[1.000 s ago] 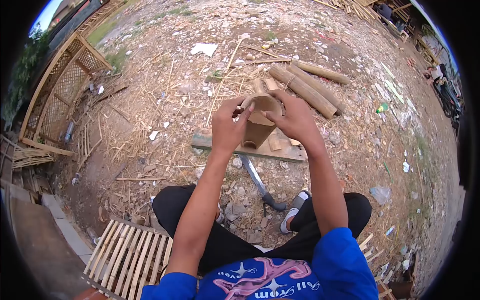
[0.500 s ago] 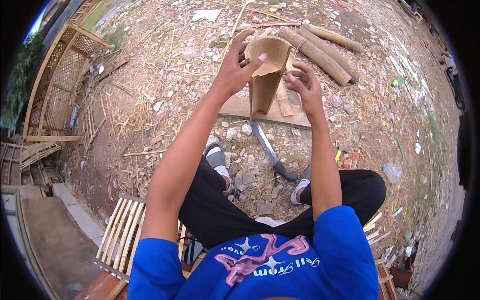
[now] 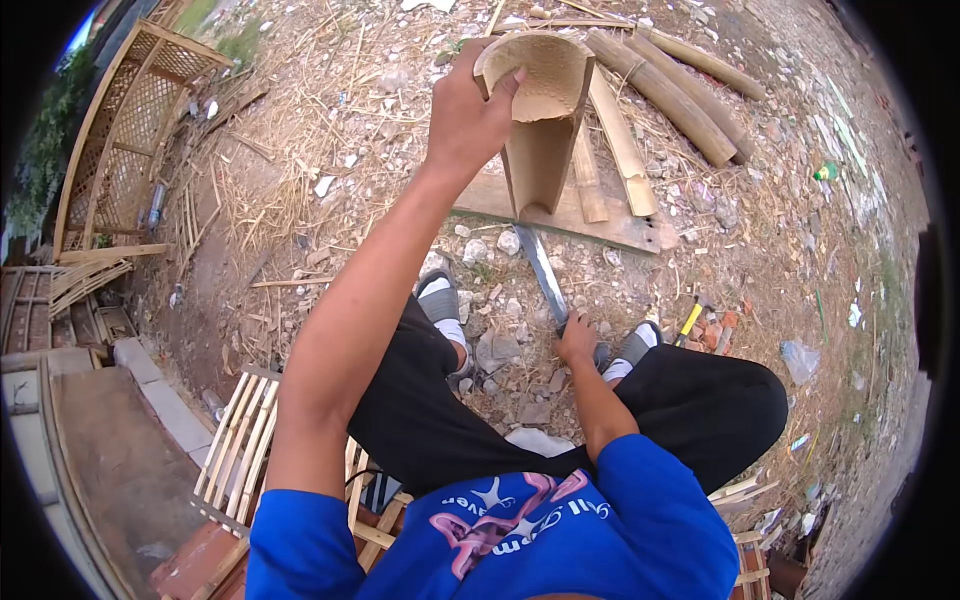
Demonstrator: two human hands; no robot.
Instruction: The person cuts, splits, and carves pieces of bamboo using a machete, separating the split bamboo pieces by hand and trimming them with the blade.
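Note:
My left hand (image 3: 470,120) grips the upper left edge of a split bamboo section (image 3: 540,165), thumb inside its hollow. The section stands upright with its pale inner side and a broken inner wall facing me; its lower end is at a wooden board (image 3: 628,230). Low between my feet, my right hand (image 3: 577,342) is closed around the dark handle of a machete (image 3: 543,275). The blade points away from me, its tip by the foot of the bamboo. Two narrower bamboo strips, one of them a split strip (image 3: 625,150), rest across the board to the right.
Bamboo poles (image 3: 675,100) lie beyond the board to the right. A yellow-handled tool (image 3: 689,322) lies near broken bricks (image 3: 714,333) beside my right foot. Rubble and straw cover the ground. A lattice frame (image 3: 125,130) stands at the far left, a slatted bamboo piece (image 3: 235,440) nearer me.
My right hand has dropped from beside the bamboo to the machete handle and closed on it. My left hand has closed on the bamboo's edge. The view has shifted slightly.

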